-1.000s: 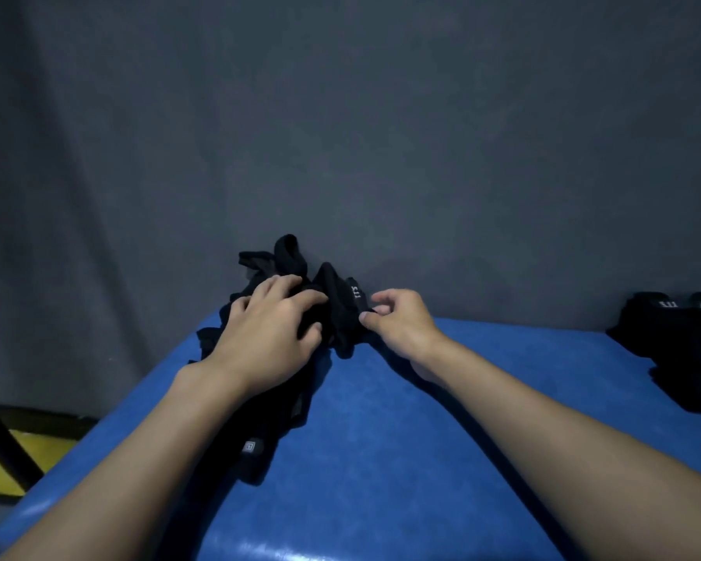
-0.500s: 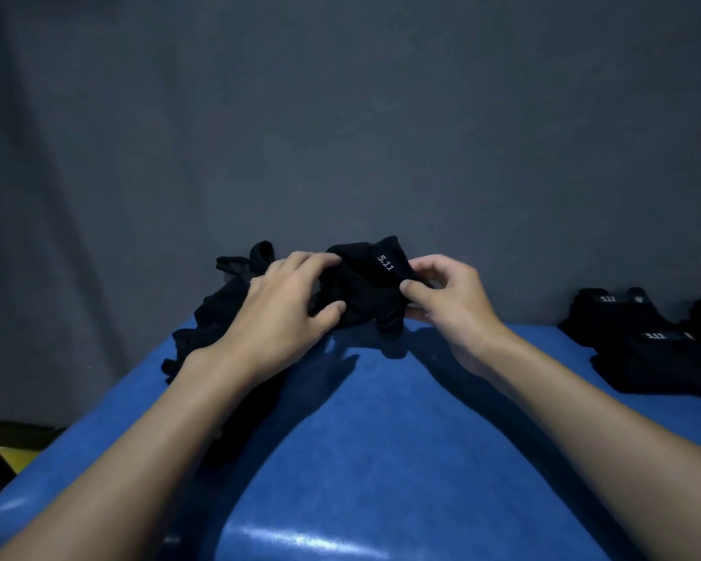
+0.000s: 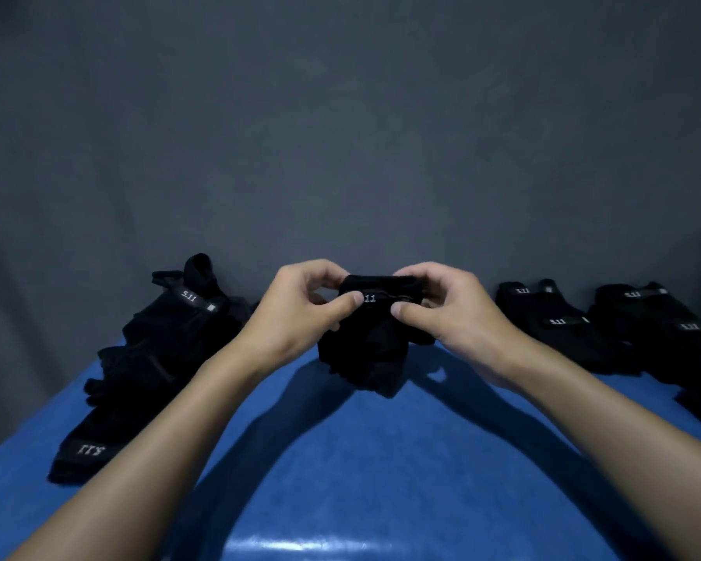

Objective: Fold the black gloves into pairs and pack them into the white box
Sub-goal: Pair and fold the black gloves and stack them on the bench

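Observation:
A black glove (image 3: 369,350) with white lettering on its cuff hangs just above the middle of the blue table (image 3: 361,471). My left hand (image 3: 300,313) pinches its cuff from the left, thumb in front. My right hand (image 3: 446,309) pinches the same cuff from the right. A loose heap of black gloves (image 3: 158,358) lies on the table to the left of my left arm. Folded black gloves (image 3: 608,325) lie in a row at the right. No white box is in view.
A dark grey cloth backdrop (image 3: 340,135) hangs right behind the table's far edge. The table's left edge (image 3: 25,443) runs diagonally past the glove heap. Bare blue surface lies between my forearms.
Both hands carried one glove from the left heap toward the table's middle and raised it. The view swung right, bringing the folded gloves further into sight.

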